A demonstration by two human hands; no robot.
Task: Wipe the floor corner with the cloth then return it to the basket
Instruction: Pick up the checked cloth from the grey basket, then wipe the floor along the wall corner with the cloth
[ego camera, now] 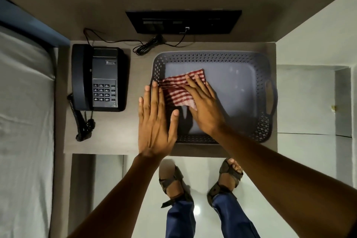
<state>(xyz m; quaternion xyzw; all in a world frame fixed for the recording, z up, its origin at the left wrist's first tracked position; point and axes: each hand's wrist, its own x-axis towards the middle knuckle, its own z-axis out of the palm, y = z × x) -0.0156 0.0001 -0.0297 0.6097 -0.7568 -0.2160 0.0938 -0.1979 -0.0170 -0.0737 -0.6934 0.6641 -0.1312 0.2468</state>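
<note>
A red-and-white striped cloth [178,91] lies folded in the left part of a grey perforated basket [264,121] on a small table. My right hand [202,106] rests flat on the cloth, fingers spread, partly covering it. Over the basket's left rim, my left hand [157,120] hovers flat and open with its fingers apart; its fingertips reach the cloth's left edge and it holds nothing.
A black corded telephone [98,79] sits on the table [108,141] left of the basket. A black wall panel [183,21] with cables hangs behind. A bed [23,121] lies at the left. White floor [309,160] and my sandalled feet [173,179] show below.
</note>
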